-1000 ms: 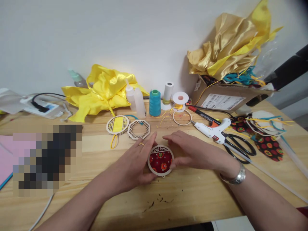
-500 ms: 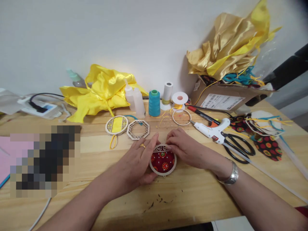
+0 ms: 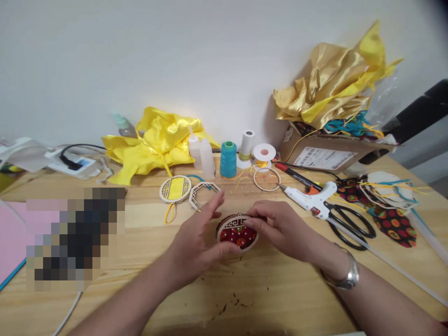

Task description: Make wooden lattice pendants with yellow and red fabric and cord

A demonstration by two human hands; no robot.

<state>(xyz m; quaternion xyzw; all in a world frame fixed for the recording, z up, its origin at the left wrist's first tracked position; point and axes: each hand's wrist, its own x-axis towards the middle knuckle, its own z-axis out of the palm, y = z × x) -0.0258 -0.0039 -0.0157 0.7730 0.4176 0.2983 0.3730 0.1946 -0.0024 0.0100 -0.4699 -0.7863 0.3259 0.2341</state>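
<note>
A round wooden frame (image 3: 241, 235) with dark red patterned fabric and a cut-out lattice across its top is held tilted just above the table. My right hand (image 3: 273, 226) pinches its upper right edge, thumb over the lattice. On the other side, my left hand (image 3: 196, 240) has its fingers stretched and apart. Its thumb tip lies at the frame's lower left edge; whether it presses there I cannot tell. Behind the left fingers, partly covered, is an octagonal wooden lattice frame (image 3: 196, 190). Beside that lies a round lattice frame with yellow fabric (image 3: 176, 188).
A white glue gun (image 3: 311, 198) and black-handled scissors (image 3: 353, 226) lie to the right. Behind are a thin wooden ring (image 3: 266, 179), a teal thread cone (image 3: 228, 159), white bottles (image 3: 207, 158) and yellow satin (image 3: 154, 144). A cardboard box (image 3: 324, 151) stands back right. Dark scraps (image 3: 224, 308) dot the front.
The red fabric frame has been lifted and tilted in my right hand. My left hand has loosened from its side, with the fingers spreading. The view has shifted slightly.
</note>
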